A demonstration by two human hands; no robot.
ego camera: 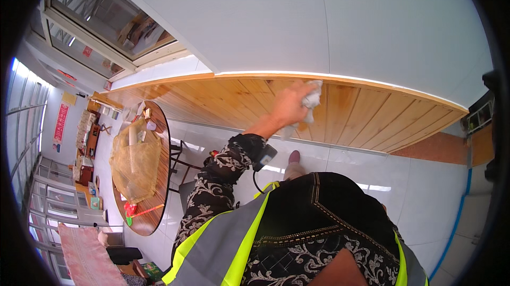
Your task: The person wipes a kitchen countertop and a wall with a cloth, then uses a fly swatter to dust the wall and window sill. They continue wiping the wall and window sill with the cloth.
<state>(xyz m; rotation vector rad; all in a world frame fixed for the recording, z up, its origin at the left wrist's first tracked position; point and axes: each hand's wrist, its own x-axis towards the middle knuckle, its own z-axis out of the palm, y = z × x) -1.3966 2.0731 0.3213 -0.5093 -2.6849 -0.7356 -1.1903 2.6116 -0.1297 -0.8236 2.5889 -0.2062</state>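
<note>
My left hand [291, 102] holds a crumpled white cloth [312, 100] against the varnished wood-plank panelling [350, 110], just below its top trim. Part of the cloth hangs under the hand and is blurred. A black patterned sleeve covers that arm, and a small dark device [265, 157] with a cable sits at the wrist. My right hand is not in view; a patch of bare skin at the bottom edge is too cropped to identify.
White wall panels [271, 19] rise above the wood. A sliding window [111, 19] is at upper left. An oval wooden table [159, 170] with a mesh food cover [135, 162] stands left, beside a dark chair. A foot in a dark red shoe [294, 156] rests on the tiled floor [358, 166].
</note>
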